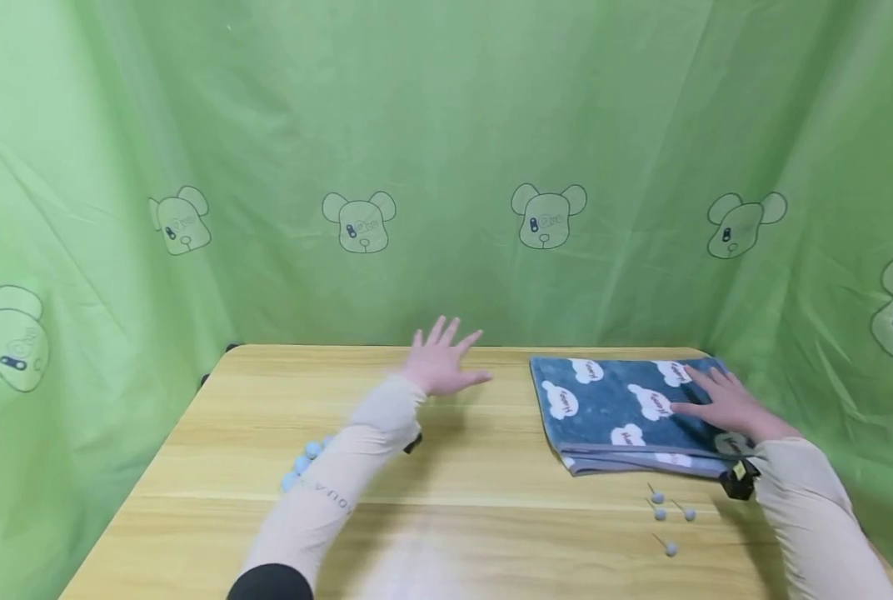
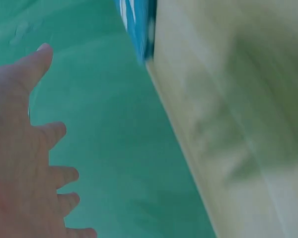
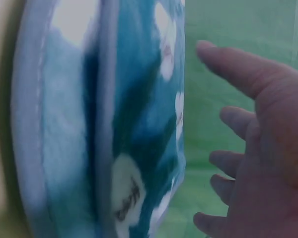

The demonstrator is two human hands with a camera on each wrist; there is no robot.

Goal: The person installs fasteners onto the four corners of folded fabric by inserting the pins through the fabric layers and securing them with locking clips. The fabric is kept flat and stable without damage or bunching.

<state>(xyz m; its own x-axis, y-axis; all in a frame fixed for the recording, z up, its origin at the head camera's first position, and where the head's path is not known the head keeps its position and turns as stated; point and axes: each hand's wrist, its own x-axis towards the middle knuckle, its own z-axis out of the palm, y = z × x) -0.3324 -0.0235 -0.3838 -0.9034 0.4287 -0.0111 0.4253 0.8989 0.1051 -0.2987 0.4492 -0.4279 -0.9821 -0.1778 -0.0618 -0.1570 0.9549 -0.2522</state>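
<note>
A folded blue-green towel with white bear-head patches lies at the right of the table. Over its right part, fingers spread, is my right hand; the right wrist view shows a gap between this hand and the towel. My left hand is held above the table left of the towel, its fingers spread and nothing in it. In the left wrist view the hand has straight fingers, and a corner of the towel shows at the top.
Several pins with round grey-blue heads lie in front of the towel on the wooden table. Several light blue balls sit beside my left forearm, partly hidden by the sleeve. A green curtain with bear prints hangs behind and at both sides.
</note>
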